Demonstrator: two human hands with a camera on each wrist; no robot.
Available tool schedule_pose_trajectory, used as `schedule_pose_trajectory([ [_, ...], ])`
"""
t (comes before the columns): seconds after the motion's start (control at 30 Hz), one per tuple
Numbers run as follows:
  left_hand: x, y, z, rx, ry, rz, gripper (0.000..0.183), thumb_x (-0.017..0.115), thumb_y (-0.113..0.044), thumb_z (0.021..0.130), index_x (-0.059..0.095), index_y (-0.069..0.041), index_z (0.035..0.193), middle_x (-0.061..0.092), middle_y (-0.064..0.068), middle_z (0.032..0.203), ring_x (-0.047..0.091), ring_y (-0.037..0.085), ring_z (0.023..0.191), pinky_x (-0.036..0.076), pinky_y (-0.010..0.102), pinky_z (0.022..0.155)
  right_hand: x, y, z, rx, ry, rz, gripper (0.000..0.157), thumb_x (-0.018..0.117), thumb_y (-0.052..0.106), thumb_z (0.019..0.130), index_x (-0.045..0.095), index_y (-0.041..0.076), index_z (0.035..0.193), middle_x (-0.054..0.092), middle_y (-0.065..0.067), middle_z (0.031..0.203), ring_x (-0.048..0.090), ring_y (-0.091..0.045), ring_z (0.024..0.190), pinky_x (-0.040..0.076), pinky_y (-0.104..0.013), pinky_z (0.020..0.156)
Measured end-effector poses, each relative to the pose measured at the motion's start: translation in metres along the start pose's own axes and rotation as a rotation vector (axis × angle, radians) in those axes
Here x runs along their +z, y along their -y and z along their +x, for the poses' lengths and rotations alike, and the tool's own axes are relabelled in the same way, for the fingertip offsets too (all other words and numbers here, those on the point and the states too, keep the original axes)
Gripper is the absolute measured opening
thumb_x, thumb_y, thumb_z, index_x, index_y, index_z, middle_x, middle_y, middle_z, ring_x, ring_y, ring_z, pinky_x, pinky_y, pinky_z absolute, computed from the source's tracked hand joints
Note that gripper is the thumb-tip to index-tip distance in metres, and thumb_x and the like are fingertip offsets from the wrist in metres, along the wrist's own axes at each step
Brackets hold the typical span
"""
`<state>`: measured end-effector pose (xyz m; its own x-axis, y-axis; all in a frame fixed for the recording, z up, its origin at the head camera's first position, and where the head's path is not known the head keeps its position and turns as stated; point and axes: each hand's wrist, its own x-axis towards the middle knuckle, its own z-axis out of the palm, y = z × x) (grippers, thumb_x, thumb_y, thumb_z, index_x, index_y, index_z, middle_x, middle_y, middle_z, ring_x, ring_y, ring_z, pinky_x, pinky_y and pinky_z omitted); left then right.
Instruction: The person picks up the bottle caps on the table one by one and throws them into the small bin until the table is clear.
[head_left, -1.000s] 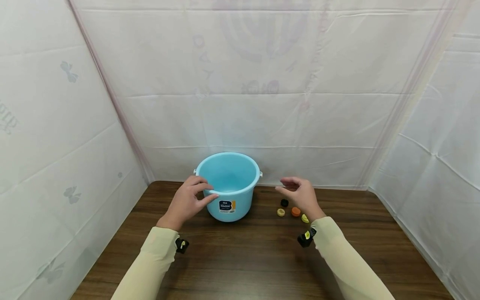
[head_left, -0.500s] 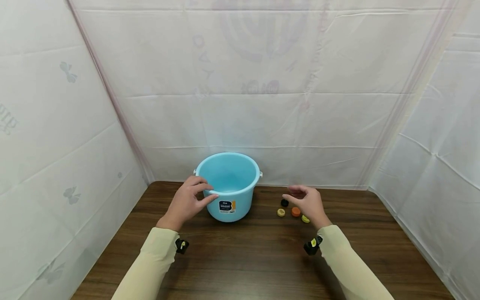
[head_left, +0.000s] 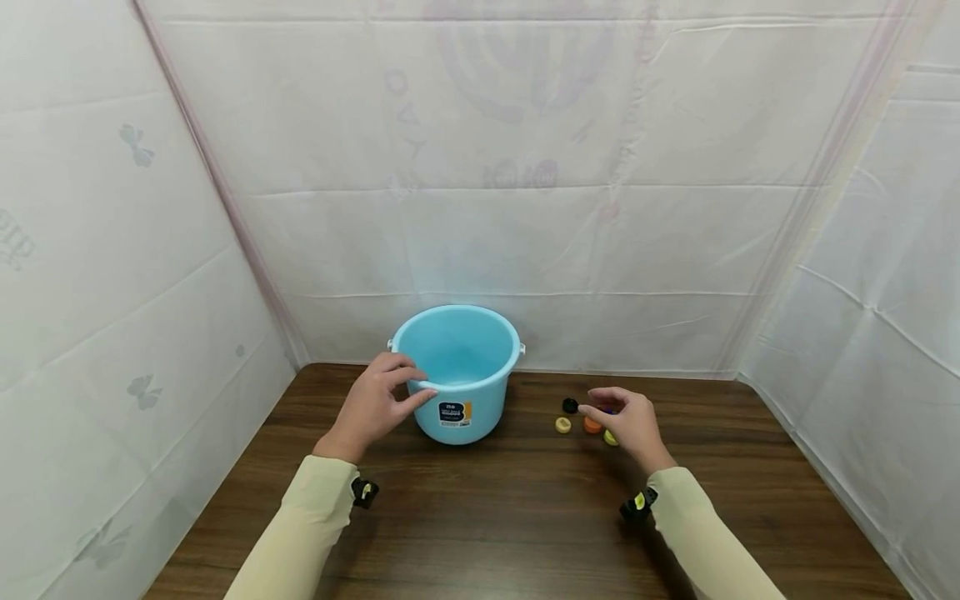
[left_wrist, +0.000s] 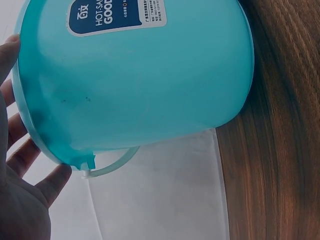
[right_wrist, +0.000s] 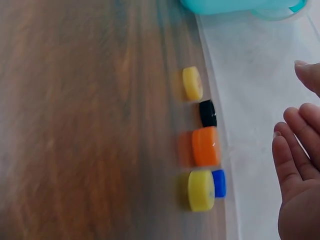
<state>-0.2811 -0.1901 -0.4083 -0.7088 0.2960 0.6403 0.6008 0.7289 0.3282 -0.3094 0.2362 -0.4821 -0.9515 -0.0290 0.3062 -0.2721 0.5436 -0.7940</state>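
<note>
A light blue plastic bucket (head_left: pixel 480 404) with a label on its front stands upright on the table. My left hand (head_left: pixel 377 404) holds its near left rim, thumb at the front and fingers over the edge; in the left wrist view, the fingers (left_wrist: pixel 24 157) meet the rim. To the bucket's right lie small bottle caps: a pale yellow cap (right_wrist: pixel 192 83), a black cap (right_wrist: pixel 207 113), an orange cap (right_wrist: pixel 205 146), a brighter yellow cap (right_wrist: pixel 201 191) and a blue cap (right_wrist: pixel 219 183). My right hand (head_left: pixel 628 423) hovers over the caps, fingers apart and holding nothing.
The dark wooden table (head_left: pixel 480 533) is bounded by a white sheet wall (head_left: pixel 637 250) behind and more sheeting at both sides. The bucket stands close to the back sheet. A white handle (left_wrist: pixel 117 164) hangs behind the bucket.
My right hand has moved right and nearer to me, coming down over the orange, yellow and blue caps. The left hand and the bucket have stayed in place.
</note>
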Motion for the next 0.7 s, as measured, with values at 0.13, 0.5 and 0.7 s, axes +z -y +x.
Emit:
schedule_pose_trajectory([
  [0.13,0.000,0.000,0.000,0.002,0.004,0.009,0.023,0.087,-0.034,0.083,0.079,-0.016,0.096,0.066,-0.001,0.102,0.056,0.017,0.102,0.059,0.040,0.082,-0.004,-0.007,-0.005,0.033,0.021,-0.016,0.047,0.084,0.043,0.085,0.075,0.011,0.118,0.076,-0.010,0.115,0.072,-0.024,0.102,0.060,-0.031,0.083],
  [0.5,0.000,0.000,0.000,0.006,-0.006,0.010,0.024,0.087,-0.033,0.083,0.079,-0.015,0.096,0.066,-0.001,0.101,0.056,0.017,0.101,0.058,0.041,0.080,-0.006,-0.025,-0.016,0.107,0.037,-0.065,0.048,0.086,0.039,0.084,0.075,0.007,0.118,0.076,-0.013,0.115,0.073,-0.027,0.103,0.060,-0.036,0.083],
  [0.7,0.000,0.000,0.000,0.004,-0.002,0.014,0.023,0.087,-0.033,0.083,0.079,-0.016,0.096,0.066,-0.001,0.100,0.055,0.016,0.100,0.058,0.039,0.077,-0.011,-0.036,-0.023,0.112,0.055,-0.147,0.039,0.085,0.037,0.085,0.078,0.011,0.112,0.077,-0.010,0.109,0.071,-0.023,0.096,0.059,-0.036,0.080],
])
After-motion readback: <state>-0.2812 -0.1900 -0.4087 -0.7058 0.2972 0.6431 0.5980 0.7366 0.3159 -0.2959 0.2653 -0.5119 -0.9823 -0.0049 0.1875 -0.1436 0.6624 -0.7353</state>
